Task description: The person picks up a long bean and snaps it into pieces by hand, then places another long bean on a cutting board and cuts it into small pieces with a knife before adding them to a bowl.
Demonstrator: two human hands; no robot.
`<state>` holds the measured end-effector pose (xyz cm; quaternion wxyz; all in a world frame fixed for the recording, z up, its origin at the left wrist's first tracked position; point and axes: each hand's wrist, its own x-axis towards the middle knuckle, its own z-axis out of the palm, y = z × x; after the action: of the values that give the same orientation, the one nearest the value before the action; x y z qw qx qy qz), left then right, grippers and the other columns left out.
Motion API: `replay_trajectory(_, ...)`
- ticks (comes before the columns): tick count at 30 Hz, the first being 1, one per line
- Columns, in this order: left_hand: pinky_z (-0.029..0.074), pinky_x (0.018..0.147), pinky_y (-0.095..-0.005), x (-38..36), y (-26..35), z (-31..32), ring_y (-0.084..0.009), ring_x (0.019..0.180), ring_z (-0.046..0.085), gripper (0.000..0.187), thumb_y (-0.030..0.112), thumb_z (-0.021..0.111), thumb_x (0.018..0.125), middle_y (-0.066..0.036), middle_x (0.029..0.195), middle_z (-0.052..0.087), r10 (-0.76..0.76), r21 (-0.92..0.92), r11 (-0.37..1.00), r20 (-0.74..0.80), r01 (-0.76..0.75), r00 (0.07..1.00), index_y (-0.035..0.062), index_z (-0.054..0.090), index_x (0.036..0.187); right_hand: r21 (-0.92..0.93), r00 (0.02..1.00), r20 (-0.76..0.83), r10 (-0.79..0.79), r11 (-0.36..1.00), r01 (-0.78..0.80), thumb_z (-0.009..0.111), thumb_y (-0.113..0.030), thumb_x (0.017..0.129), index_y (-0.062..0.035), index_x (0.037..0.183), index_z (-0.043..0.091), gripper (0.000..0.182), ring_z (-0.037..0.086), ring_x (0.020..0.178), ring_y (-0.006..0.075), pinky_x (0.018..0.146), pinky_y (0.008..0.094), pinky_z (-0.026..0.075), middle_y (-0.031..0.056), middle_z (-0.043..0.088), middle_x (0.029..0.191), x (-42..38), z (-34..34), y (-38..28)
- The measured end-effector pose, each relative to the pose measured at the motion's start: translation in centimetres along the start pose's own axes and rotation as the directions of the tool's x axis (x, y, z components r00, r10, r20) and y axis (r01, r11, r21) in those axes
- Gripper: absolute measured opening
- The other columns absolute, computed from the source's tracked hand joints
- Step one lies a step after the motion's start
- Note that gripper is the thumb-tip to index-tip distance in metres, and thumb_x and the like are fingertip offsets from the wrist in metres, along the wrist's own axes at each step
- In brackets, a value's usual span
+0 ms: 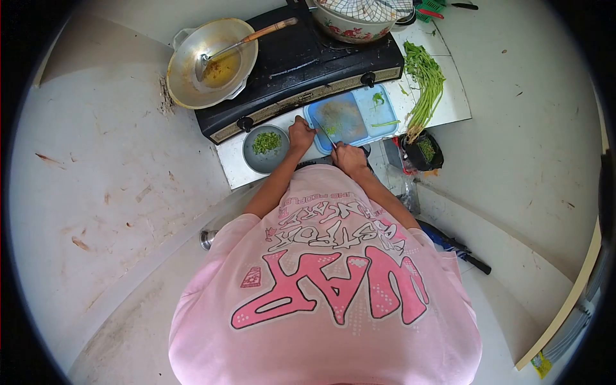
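Note:
My right hand [350,159] is wrapped around the handle of a knife [326,135]. The blade points up and left over a blue cutting board [362,136], beside a little chopped green [332,130]. At the board's left edge, my left hand [301,135] has its fingers curled on the rim, close to the blade. To the left of that hand sits a grey bowl [253,163] with chopped greens [265,142] in it. A cut stalk [385,123] and a leaf piece [378,99] lie on the right part of the board.
Behind the board stands a black gas stove [282,83]. It carries a wok [181,70] with a wooden-handled spatula [256,35] and a flowered pot [353,32]. Leafy green stalks [427,86] lie on the tiled counter at right, above a black container [436,160].

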<state>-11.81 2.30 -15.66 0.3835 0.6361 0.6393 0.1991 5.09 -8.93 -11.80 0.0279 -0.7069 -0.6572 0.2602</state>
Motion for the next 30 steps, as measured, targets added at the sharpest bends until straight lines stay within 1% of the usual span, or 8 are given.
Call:
replay_trajectory(5,0.058,0.068,-0.0397,0.3,0.0,0.0,-0.0285,0.070,0.074,0.044,0.014,0.093,0.071,-0.015,0.073,0.071,0.028,0.040,0.999,0.004,-0.028,1.000,0.0005,0.057,0.091,-0.019,1.000,-0.006,-0.023,1.000,0.023,0.056,-0.036,0.099,0.0017,0.100,0.065,0.039,0.073,0.074,0.0444,0.070,0.0539,0.059,0.0270,0.072,0.078,0.1,0.2,0.1)
replay_trajectory(8,0.058,0.069,-0.0403,-0.4,0.6,-0.4,-0.0296,0.072,0.074,0.036,0.012,0.088,0.077,-0.016,0.075,0.072,0.031,-0.013,0.999,0.009,-0.030,0.999,0.0007,0.058,0.092,-0.011,1.000,0.008,-0.017,1.000,0.017,0.055,-0.037,0.100,0.0002,0.103,0.066,0.039,0.073,0.074,0.0442,0.069,0.0544,0.058,0.0266,0.072,0.078,-0.4,-0.2,0.2)
replay_trajectory(11,0.057,0.071,-0.0446,0.0,-0.8,0.4,-0.0378,0.079,0.074,0.021,0.005,0.074,0.085,-0.020,0.077,0.071,0.120,-0.038,0.992,-0.050,-0.122,0.991,0.0014,0.057,0.096,-0.020,0.998,0.005,-0.059,0.998,0.059,0.055,-0.040,0.101,-0.0015,0.104,0.066,0.040,0.073,0.074,0.0440,0.068,0.0545,0.058,0.0257,0.072,0.078,-0.4,-0.5,1.0)
replay_trajectory(14,0.057,0.072,-0.0460,0.0,-0.7,0.3,-0.0402,0.082,0.074,0.010,0.002,0.063,0.089,-0.022,0.082,0.072,0.108,-0.100,0.988,-0.111,-0.119,0.988,0.0008,0.058,0.098,-0.045,0.995,0.022,-0.096,0.994,0.097,0.055,-0.041,0.101,-0.0022,0.105,0.067,0.041,0.072,0.074,0.0435,0.068,0.0542,0.058,0.0248,0.072,0.077,-0.6,-0.5,2.1)
replay_trajectory(17,0.058,0.072,-0.0455,0.0,-0.5,-0.3,-0.0388,0.082,0.074,0.010,0.003,0.062,0.091,-0.022,0.084,0.072,0.085,-0.156,0.983,-0.102,-0.100,0.991,0.0000,0.058,0.100,-0.094,0.990,0.049,-0.131,0.986,0.135,0.056,-0.042,0.102,-0.0027,0.106,0.067,0.041,0.072,0.073,0.0424,0.068,0.0534,0.058,0.0241,0.072,0.077,-1.4,-1.1,3.0)
replay_trajectory(20,0.059,0.071,-0.0428,0.1,-1.0,-0.3,-0.0321,0.081,0.076,0.008,0.002,0.059,0.094,-0.018,0.082,0.072,0.049,-0.257,0.964,-0.069,-0.065,0.996,-0.0008,0.058,0.102,-0.138,0.982,0.075,-0.175,0.973,0.184,0.056,-0.042,0.102,-0.0032,0.106,0.067,0.041,0.072,0.071,0.0415,0.067,0.0529,0.058,0.0235,0.072,0.077,-1.5,-0.7,4.5)
replay_trajectory(26,0.059,0.070,-0.0368,-1.9,2.5,-2.9,-0.0205,0.077,0.075,0.014,0.004,0.054,0.101,-0.012,0.085,0.074,0.012,-0.353,0.935,0.116,0.029,0.993,-0.0002,0.061,0.112,-0.176,0.979,0.068,-0.192,0.964,0.201,0.054,-0.043,0.102,-0.0053,0.105,0.068,0.040,0.072,0.071,0.0416,0.066,0.0524,0.058,0.0233,0.072,0.077,-0.1,-2.1,6.4)
replay_trajectory(30,0.058,0.071,-0.0366,-2.3,2.6,-2.5,-0.0218,0.075,0.074,0.028,0.004,0.054,0.099,-0.011,0.087,0.074,0.154,-0.336,0.937,0.152,-0.096,0.976,0.0060,0.061,0.127,-0.166,0.982,0.087,-0.169,0.969,0.182,0.055,-0.043,0.101,-0.0067,0.107,0.068,0.039,0.073,0.076,0.0405,0.069,0.0510,0.058,0.0220,0.073,0.082,1.6,-5.6,5.6)
